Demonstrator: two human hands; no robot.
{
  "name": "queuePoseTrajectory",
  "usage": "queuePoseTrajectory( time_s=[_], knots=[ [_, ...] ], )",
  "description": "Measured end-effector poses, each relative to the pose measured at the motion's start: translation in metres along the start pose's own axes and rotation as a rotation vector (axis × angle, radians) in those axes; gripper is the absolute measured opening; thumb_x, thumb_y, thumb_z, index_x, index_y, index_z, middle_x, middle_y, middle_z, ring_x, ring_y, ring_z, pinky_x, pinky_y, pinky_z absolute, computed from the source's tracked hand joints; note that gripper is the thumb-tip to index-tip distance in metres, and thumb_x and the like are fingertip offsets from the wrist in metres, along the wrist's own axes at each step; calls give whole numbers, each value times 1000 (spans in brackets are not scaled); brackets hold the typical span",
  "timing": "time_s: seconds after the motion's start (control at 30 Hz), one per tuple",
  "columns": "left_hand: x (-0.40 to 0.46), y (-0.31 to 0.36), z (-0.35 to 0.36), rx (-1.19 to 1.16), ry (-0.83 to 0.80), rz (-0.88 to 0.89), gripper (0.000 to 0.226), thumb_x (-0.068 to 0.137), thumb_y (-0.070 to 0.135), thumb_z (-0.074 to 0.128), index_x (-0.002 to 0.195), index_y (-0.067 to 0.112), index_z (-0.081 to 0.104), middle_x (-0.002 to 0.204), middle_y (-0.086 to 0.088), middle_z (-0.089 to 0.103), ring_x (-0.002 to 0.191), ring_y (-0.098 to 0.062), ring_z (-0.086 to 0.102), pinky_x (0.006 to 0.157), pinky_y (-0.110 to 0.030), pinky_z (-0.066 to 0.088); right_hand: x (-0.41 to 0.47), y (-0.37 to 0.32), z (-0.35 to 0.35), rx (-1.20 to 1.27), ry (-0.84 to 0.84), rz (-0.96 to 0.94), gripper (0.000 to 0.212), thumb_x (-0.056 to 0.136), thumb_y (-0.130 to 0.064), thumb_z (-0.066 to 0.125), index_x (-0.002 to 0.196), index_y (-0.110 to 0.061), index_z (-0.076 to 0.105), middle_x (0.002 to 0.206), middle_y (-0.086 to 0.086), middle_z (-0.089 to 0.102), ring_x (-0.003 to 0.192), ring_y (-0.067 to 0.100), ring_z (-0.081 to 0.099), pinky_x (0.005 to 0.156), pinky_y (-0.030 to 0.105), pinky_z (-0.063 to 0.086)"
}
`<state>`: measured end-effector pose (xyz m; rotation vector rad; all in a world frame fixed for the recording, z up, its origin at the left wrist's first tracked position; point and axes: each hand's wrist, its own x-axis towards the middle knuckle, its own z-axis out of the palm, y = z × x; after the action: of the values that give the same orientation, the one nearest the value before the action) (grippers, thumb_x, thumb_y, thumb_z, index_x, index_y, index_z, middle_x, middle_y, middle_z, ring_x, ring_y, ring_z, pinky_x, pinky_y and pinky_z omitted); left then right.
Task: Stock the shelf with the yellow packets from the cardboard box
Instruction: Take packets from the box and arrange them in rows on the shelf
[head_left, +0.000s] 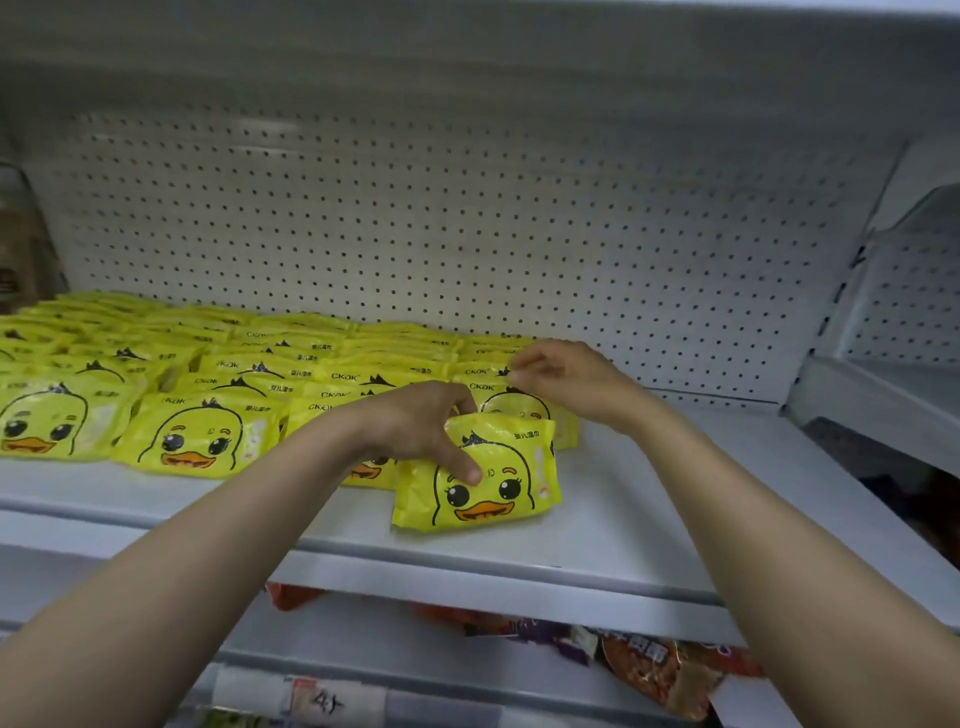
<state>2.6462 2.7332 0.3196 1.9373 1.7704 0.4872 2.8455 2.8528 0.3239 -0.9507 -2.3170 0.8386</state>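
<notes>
A yellow packet (493, 483) with a cartoon duck face stands tilted at the front of the white shelf (649, 499). My left hand (423, 423) grips it from the top, thumb pressed on its front. Behind it lie several rows of the same yellow packets (208, 384), filling the shelf's left and middle. My right hand (563, 376) hovers over the rightmost row with fingers loosely curled, its fingertips at a packet's top edge; whether it pinches the packet is unclear. The cardboard box is out of view.
A white pegboard back panel (467, 218) rises behind the packets. The shelf's right part is bare up to a side divider (831, 332). Red and purple snack bags (649, 660) lie on the lower shelf. Another shelf unit (904, 395) stands to the right.
</notes>
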Motion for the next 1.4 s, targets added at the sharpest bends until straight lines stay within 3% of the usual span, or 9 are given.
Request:
queuePoseTrajectory(
  time_s=[0.07,0.13,0.2,0.33,0.47,0.57,0.7,1.0,1.4],
  knots=[
    [0,9,-2,32,13,-22,64,61,39,89,108,26,47,97,9,52,88,-12,51,62,-25,38,-18,-14,-7,60,-307,22,37,86,-32,75,119,-21,66,117,-3,71,111,8,64,101,30,49],
    [1,17,-2,44,24,-21,63,61,37,89,106,24,46,92,11,50,82,-9,49,58,-26,35,-29,-21,-6,-118,-395,26,52,78,-36,82,125,-25,62,124,-6,66,118,6,59,103,26,46],
    [2,24,1,66,40,-6,63,61,36,90,105,24,46,93,10,52,86,-11,49,61,-27,37,-35,-25,-1,-329,-306,-8,59,72,-43,85,124,-30,61,118,-11,64,109,4,58,93,21,48],
    [4,27,9,97,137,22,63,61,35,90,105,27,46,113,-1,57,110,-16,52,75,-29,43,-38,-21,6,-383,-203,-74,34,71,-41,86,95,-31,65,85,-14,62,76,2,54,60,19,40],
    [1,6,21,29,392,16,55,67,32,86,108,23,50,110,-1,61,102,-15,56,73,-28,44,-37,-9,-1,-335,-111,-48,32,72,-39,85,72,-35,54,60,-19,53,58,-4,48,49,14,33],
    [-6,-19,33,210,601,33,52,74,33,80,118,21,54,117,-1,63,114,-24,52,86,-37,45,-30,6,-2,-329,-56,-16,27,73,-37,85,76,-35,58,67,-14,55,62,0,49,49,11,33],
    [-12,-42,54,406,720,62,56,72,37,81,121,19,62,124,-10,61,119,-36,48,98,-43,41,-16,22,3,-294,-10,39,26,73,-38,85,88,-28,67,83,-13,66,76,2,58,61,16,42],
    [-10,-52,66,425,759,16,64,68,36,82,126,23,58,137,-9,52,131,-33,40,106,-44,36,8,30,19,-356,106,59,57,68,-43,86,117,-26,63,102,-7,62,95,16,59,80,30,49],
    [-9,-55,70,405,768,11,64,71,37,80,129,25,56,139,-7,50,134,-31,37,106,-44,35,2,40,30,-444,176,17,61,78,-47,77,130,-30,52,127,0,57,119,21,51,87,33,43]
  ],
)
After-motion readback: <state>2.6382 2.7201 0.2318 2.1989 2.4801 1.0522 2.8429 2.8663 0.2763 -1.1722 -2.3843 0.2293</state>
